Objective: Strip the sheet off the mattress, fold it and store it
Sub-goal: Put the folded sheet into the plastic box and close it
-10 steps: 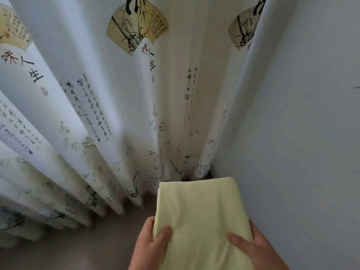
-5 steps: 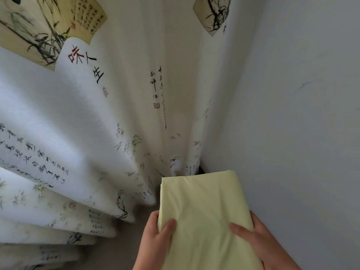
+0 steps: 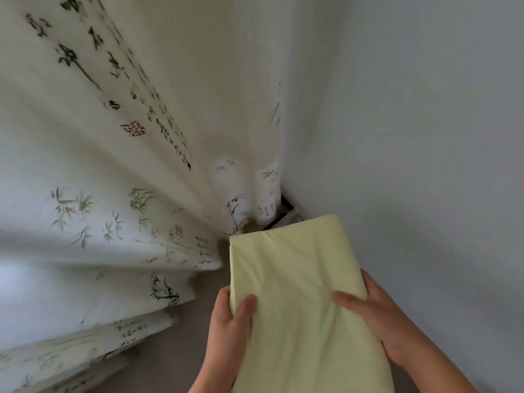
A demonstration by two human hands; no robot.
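Observation:
A pale yellow-green sheet [image 3: 300, 282], folded into a thick rectangular bundle, is held out in front of me at the lower middle of the head view. My left hand [image 3: 229, 327] grips its left edge, thumb on top and fingers underneath. My right hand [image 3: 380, 321] grips the right edge the same way, thumb lying across the top. The bundle's far end points toward the room corner. No mattress is in view.
A white curtain [image 3: 119, 194] printed with ink bamboo and calligraphy hangs in folds across the left. A plain white wall [image 3: 425, 137] fills the right. A dark object [image 3: 286, 212] peeks out at the corner behind the curtain hem. Beige floor [image 3: 175, 358] lies below.
The view has closed in on the corner and tilted down; the curtain now fills more of the frame. Both hands keep the same grip on the folded sheet, now nearer the corner.

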